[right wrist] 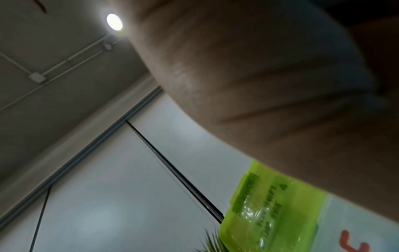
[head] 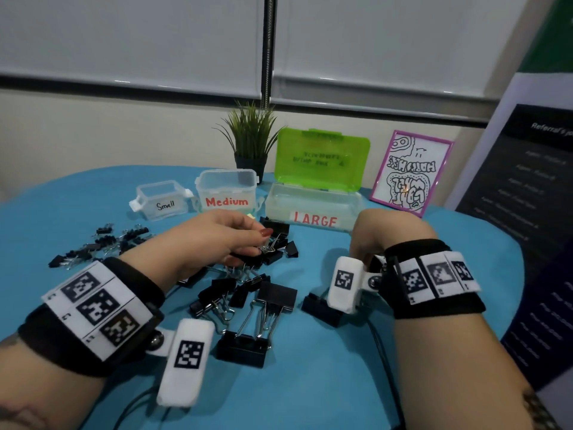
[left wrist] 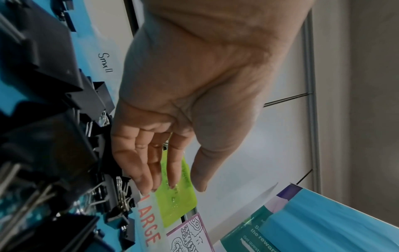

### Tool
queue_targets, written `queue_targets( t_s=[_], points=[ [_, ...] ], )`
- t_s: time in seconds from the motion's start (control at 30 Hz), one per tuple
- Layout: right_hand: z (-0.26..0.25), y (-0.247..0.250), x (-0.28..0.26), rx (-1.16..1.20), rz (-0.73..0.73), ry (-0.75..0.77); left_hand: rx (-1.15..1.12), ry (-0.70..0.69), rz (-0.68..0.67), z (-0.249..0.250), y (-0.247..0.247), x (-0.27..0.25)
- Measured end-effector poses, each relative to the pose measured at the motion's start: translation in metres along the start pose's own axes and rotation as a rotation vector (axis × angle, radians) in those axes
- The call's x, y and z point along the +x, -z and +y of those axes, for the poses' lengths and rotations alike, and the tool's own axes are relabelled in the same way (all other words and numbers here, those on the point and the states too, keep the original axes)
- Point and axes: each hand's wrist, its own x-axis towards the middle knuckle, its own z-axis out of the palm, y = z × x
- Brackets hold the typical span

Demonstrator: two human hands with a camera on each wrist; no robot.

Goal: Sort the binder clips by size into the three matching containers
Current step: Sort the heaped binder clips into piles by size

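Three clear containers stand in a row at the back of the blue table: Small (head: pixel 161 200), Medium (head: pixel 228 189), and LARGE (head: pixel 313 206) with its green lid (head: pixel 322 159) raised. Black binder clips (head: pixel 273 243) lie heaped mid-table, with small clips (head: pixel 102 243) to the left and a large clip (head: pixel 245 346) in front. My left hand (head: pixel 259 243) hovers over the heap, fingers (left wrist: pixel 149 170) straight, thumb apart, holding nothing. My right hand (head: pixel 366 243) is in front of the LARGE box with its fingers hidden under it. Another large clip (head: pixel 319 308) lies by that wrist.
A potted plant (head: pixel 251 141) stands behind the Medium box. A framed drawing (head: pixel 409 172) leans at the back right, and a dark banner (head: pixel 511 187) stands beyond the table's right edge. A black cable (head: pixel 384 367) runs across the cloth near the right forearm.
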Motion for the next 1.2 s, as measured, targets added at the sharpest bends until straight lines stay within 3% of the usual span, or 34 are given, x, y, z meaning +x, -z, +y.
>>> queue_targets(
  t_s=[0.23,0.37,0.6,0.7,0.87,1.03,1.13,1.2],
  points=[
    [0.001,-0.01,-0.008,0.121,0.047,0.079,-0.067,0.027,-0.019,-0.006,-0.008,0.001],
    [-0.005,-0.011,-0.017,0.209,0.0,0.144,-0.205,0.064,-0.077,-0.002,-0.015,-0.005],
    [-0.042,-0.011,-0.039,0.752,-0.081,0.57,-0.447,0.248,-0.246,0.01,-0.028,-0.012],
    [-0.069,-0.009,-0.047,0.802,-0.09,0.684,-0.51,0.297,-0.266,0.009,-0.026,-0.011],
    [-0.084,0.005,-0.052,0.746,-0.143,0.77,-0.586,0.261,-0.246,0.009,-0.018,-0.007],
    [-0.056,0.016,-0.06,0.824,-0.036,0.743,-0.601,0.236,-0.199,0.007,-0.016,-0.004],
    [-0.02,0.014,-0.058,0.629,0.063,0.566,-0.554,0.229,-0.191,0.004,-0.017,-0.004],
    [0.002,0.005,-0.056,0.444,0.043,0.418,-0.519,0.222,-0.176,0.004,-0.016,-0.005]
  ],
)
